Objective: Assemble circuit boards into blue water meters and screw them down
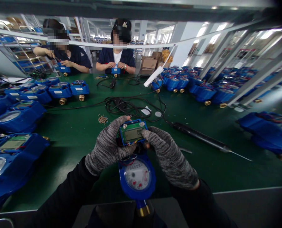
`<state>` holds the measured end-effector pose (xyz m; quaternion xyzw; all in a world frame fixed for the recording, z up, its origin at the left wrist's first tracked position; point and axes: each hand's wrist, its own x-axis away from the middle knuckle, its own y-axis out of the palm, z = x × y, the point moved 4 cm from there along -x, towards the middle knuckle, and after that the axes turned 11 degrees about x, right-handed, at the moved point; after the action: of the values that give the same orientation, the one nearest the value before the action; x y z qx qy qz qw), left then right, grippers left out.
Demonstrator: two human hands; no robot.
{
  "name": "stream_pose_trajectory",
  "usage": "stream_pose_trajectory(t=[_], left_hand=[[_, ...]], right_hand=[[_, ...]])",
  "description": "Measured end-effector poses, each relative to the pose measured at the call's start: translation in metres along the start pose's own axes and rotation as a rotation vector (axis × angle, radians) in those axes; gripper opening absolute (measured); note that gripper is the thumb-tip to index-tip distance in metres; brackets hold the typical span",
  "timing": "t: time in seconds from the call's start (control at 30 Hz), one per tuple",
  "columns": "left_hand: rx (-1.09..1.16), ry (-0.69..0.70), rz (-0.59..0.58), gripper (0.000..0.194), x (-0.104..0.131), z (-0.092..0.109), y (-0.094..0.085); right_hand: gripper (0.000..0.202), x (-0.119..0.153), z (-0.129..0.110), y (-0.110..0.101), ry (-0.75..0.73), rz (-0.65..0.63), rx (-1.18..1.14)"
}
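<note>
A blue water meter with a round glass dial and a brass fitting lies at the table's near edge, right in front of me. Just above its dial, a display module with a green circuit board and a lit screen is held between both hands. My left hand, in a grey knit glove with bare fingertips, grips the module's left side. On its right edge, my right hand in a matching glove presses with thumb and fingers closed. Thin coloured wires show below the board; the underside is hidden.
A black electric screwdriver lies to the right, its cable coiled mid-table. Small screws form a pile beyond my left hand. More blue meters stand left and right. Two co-workers handle meters across the table.
</note>
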<state>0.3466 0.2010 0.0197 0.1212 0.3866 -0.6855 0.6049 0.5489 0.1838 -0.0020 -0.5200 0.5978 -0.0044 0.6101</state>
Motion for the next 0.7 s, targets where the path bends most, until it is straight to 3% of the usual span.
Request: stream_pose_trajectory(t=[0.3, 0.47, 0.57, 0.7], left_hand=[[0.102, -0.121, -0.107, 0.077, -0.012, -0.001, -0.006], [0.288, -0.2, -0.257, 0.083, -0.009, 0.008, -0.01], [0.307, -0.206, -0.265, 0.089, -0.01, 0.013, -0.012], [0.496, -0.302, -0.258, 0.096, -0.008, 0.016, -0.008]], right_hand=[[0.039, -0.002, 0.006, 0.003, 0.071, -0.072, -0.093], [0.038, -0.003, -0.001, 0.003, -0.004, 0.015, 0.008], [0.038, -0.003, -0.001, 0.004, -0.003, 0.021, 0.03], [0.038, 0.001, 0.003, 0.008, 0.051, -0.045, -0.026]])
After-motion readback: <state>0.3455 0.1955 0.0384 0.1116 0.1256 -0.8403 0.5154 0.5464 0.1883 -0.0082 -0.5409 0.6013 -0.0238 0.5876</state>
